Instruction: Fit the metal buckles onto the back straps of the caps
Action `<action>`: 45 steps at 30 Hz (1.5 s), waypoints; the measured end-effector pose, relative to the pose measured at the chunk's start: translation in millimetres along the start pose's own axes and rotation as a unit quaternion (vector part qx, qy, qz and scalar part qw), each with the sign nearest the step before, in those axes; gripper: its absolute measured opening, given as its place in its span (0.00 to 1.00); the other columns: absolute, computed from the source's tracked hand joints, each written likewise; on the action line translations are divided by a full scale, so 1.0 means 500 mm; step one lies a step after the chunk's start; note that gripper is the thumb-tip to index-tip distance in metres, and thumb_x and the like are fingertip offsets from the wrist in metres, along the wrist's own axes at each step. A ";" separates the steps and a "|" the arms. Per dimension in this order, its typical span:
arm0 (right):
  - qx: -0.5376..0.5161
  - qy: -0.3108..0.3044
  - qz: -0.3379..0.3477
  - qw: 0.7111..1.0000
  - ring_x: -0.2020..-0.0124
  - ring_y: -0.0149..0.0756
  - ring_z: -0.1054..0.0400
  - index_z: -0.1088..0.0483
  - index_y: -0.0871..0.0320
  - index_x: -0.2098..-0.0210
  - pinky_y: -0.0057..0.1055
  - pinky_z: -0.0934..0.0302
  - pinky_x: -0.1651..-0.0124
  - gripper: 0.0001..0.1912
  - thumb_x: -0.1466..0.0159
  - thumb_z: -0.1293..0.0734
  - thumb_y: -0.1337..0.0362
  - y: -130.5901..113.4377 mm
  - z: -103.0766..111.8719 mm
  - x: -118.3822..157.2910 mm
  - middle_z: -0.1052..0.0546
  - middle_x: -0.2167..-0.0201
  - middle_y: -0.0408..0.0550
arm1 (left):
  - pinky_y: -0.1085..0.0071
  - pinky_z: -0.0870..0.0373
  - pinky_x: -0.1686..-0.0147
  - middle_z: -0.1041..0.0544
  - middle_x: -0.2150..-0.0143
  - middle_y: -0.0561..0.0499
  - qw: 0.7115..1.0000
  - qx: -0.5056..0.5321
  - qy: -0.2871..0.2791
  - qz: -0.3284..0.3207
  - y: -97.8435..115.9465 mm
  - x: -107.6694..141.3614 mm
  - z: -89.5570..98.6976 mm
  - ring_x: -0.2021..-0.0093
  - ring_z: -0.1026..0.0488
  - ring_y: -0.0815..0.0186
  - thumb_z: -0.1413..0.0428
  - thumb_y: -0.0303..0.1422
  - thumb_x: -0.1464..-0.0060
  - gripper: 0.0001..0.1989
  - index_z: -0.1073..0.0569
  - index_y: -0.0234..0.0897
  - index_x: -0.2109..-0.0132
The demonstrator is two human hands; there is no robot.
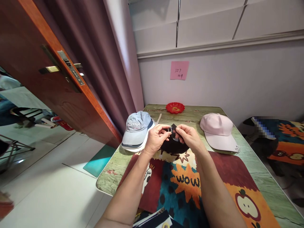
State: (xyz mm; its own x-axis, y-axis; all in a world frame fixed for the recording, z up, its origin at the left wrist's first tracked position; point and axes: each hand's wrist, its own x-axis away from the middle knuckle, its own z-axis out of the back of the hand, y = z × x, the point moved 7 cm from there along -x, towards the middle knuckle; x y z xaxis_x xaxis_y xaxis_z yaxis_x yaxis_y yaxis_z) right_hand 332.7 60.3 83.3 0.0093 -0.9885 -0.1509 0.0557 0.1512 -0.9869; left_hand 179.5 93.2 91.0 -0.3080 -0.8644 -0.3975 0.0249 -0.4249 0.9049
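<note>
Hands meet at the frame's centre: the left hand pinches the metal buckle of a dark cap between thumb and fingertips, and the right hand is closed on the strap beside it. The cap rests on a cartoon-print mat. Left lies a blue cap, right a pink cap, above a red dish, all on the table.

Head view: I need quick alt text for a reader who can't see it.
Both hands, left hand and right hand, hold a dark cap by its strap buckle above a table. A light blue cap lies to the left, a pink cap to the right, a red dish behind.
</note>
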 end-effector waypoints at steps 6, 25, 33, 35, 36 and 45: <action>-0.030 0.001 -0.031 0.999 0.82 0.26 0.50 0.30 0.58 0.72 0.28 0.58 0.78 0.20 0.36 0.35 0.48 0.025 0.011 -0.007 0.38 0.82 0.37 | 0.75 0.21 0.69 0.24 0.71 0.54 0.997 0.062 -0.002 0.055 -0.007 0.000 -0.007 0.72 0.23 0.71 0.35 0.34 0.49 0.15 0.23 0.34 0.55; -0.053 -0.056 -0.024 0.997 0.82 0.25 0.46 0.32 0.58 0.71 0.26 0.55 0.78 0.19 0.35 0.35 0.48 0.024 -0.004 -0.007 0.35 0.81 0.37 | 0.76 0.26 0.70 0.21 0.72 0.53 0.988 0.115 0.012 0.097 -0.010 0.003 -0.015 0.74 0.23 0.71 0.35 0.34 0.51 0.15 0.24 0.33 0.56; -0.031 -0.095 -0.016 0.995 0.80 0.26 0.48 0.32 0.58 0.72 0.26 0.55 0.76 0.21 0.36 0.34 0.45 0.011 -0.009 0.000 0.36 0.80 0.37 | 0.73 0.25 0.68 0.19 0.69 0.51 0.988 0.117 -0.038 0.096 -0.003 0.002 -0.024 0.73 0.22 0.69 0.34 0.35 0.50 0.17 0.24 0.34 0.55; -0.010 -0.102 -0.011 0.995 0.79 0.27 0.50 0.31 0.57 0.71 0.26 0.56 0.76 0.22 0.36 0.35 0.44 0.009 -0.001 0.003 0.38 0.81 0.37 | 0.73 0.25 0.68 0.20 0.70 0.52 0.988 0.104 -0.057 0.095 0.003 0.003 -0.026 0.74 0.23 0.69 0.34 0.35 0.49 0.16 0.24 0.34 0.54; 0.001 -0.107 -0.009 0.994 0.79 0.27 0.51 0.31 0.57 0.71 0.26 0.57 0.76 0.22 0.36 0.35 0.44 0.009 0.002 0.004 0.39 0.81 0.37 | 0.73 0.25 0.69 0.20 0.71 0.52 0.988 0.098 -0.065 0.095 0.005 0.003 -0.027 0.74 0.23 0.69 0.34 0.35 0.49 0.16 0.24 0.34 0.54; 0.044 -0.129 0.002 0.991 0.76 0.28 0.52 0.33 0.57 0.71 0.28 0.59 0.74 0.21 0.33 0.36 0.46 -0.001 0.012 0.015 0.42 0.79 0.37 | 0.74 0.25 0.69 0.21 0.71 0.53 0.988 0.088 -0.096 0.085 0.006 0.006 -0.032 0.73 0.23 0.69 0.35 0.34 0.47 0.15 0.23 0.34 0.53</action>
State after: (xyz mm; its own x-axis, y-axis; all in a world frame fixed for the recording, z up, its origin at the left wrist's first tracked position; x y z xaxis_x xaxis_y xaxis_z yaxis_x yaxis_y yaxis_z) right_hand 338.6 52.7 82.8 0.2644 -0.9563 -0.1251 0.1417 0.1668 -0.9758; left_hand 193.7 85.4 90.2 -0.4890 -0.8448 -0.2171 -0.0687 -0.2108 0.9751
